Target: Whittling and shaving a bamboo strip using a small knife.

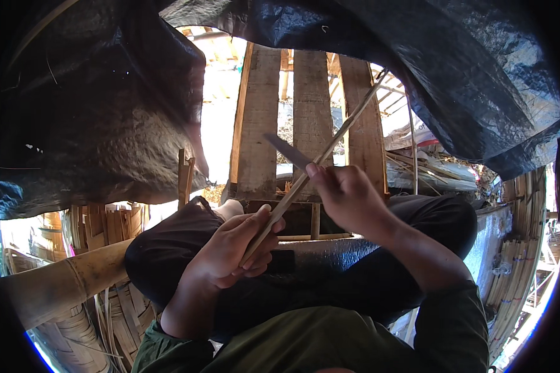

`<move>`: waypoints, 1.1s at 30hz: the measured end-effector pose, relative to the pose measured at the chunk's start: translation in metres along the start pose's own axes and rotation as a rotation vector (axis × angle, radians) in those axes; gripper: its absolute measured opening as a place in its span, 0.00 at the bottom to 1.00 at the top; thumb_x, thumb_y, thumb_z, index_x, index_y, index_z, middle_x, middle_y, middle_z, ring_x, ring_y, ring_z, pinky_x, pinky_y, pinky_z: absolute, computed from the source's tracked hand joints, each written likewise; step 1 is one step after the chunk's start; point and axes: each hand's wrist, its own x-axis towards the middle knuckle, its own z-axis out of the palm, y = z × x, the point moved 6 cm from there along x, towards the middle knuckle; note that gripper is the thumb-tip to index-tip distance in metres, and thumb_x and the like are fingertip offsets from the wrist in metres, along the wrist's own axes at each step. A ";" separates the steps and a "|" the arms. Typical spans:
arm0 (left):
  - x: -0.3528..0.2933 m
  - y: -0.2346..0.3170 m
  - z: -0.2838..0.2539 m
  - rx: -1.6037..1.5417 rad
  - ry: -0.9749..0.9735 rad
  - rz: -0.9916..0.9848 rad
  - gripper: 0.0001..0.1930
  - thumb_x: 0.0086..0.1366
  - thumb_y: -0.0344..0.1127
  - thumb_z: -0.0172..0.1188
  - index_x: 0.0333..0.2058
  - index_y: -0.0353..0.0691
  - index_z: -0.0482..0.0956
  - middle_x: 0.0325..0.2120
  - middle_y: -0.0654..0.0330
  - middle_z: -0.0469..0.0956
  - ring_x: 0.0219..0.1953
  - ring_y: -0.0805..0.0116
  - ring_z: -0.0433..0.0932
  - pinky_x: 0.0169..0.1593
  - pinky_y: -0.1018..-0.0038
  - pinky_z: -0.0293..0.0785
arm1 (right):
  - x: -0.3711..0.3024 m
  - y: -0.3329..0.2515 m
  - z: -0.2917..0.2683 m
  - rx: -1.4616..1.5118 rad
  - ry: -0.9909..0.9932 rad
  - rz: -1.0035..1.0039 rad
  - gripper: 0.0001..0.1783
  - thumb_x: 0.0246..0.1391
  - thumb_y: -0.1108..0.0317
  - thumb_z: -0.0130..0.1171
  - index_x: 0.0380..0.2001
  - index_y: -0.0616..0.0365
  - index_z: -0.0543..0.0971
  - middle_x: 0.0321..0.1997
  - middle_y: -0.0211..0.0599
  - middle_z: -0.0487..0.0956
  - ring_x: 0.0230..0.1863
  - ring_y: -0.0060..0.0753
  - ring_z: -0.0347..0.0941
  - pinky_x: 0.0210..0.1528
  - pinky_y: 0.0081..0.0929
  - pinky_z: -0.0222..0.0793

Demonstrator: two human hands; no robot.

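A long, thin strip of split bamboo (350,121) slants from my lap up to the far right, over the wooden planks. Around its near end the fingers of my left hand (239,247) are closed, thumb lying along the top. My right hand (347,196) grips a knife (286,151) whose dark blade points up and to the left. The blade crosses the strip a little beyond my left hand, and my right thumb presses close to it. The knife's handle is hidden inside my right fist.
Upright wooden planks (259,118) stand ahead with gaps between them. Black plastic sheeting (93,105) hangs at left and overhead. A thick bamboo pole (68,280) runs beside my left knee. Bundled thin strips (513,280) stand at the right, and woven bamboo (74,336) lies lower left.
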 end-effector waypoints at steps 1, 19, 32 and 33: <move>0.001 0.001 0.001 -0.001 0.000 0.000 0.20 0.77 0.49 0.36 0.38 0.41 0.70 0.10 0.70 0.59 0.07 0.81 0.52 0.12 0.82 0.51 | 0.004 0.002 -0.005 0.000 -0.001 0.000 0.30 0.68 0.52 0.45 0.18 0.64 0.73 0.10 0.38 0.70 0.10 0.30 0.65 0.17 0.34 0.59; -0.004 -0.001 0.003 0.049 0.027 0.039 0.20 0.76 0.50 0.37 0.39 0.40 0.70 0.12 0.70 0.62 0.09 0.81 0.55 0.14 0.81 0.53 | 0.004 0.011 -0.012 0.063 0.010 0.194 0.25 0.67 0.54 0.49 0.19 0.61 0.74 0.11 0.36 0.70 0.13 0.28 0.68 0.17 0.34 0.61; 0.002 -0.001 0.006 0.048 0.043 0.028 0.20 0.76 0.50 0.37 0.38 0.40 0.70 0.11 0.70 0.61 0.08 0.82 0.53 0.13 0.82 0.51 | -0.022 -0.012 0.013 0.157 0.071 -0.139 0.25 0.67 0.56 0.48 0.23 0.66 0.74 0.13 0.43 0.70 0.11 0.33 0.66 0.17 0.34 0.59; 0.000 -0.002 0.005 0.063 0.066 0.038 0.20 0.76 0.50 0.37 0.38 0.40 0.70 0.11 0.70 0.61 0.08 0.82 0.53 0.13 0.82 0.50 | -0.014 -0.008 0.007 0.163 0.064 -0.140 0.25 0.67 0.56 0.48 0.23 0.66 0.74 0.13 0.43 0.70 0.11 0.33 0.66 0.17 0.34 0.59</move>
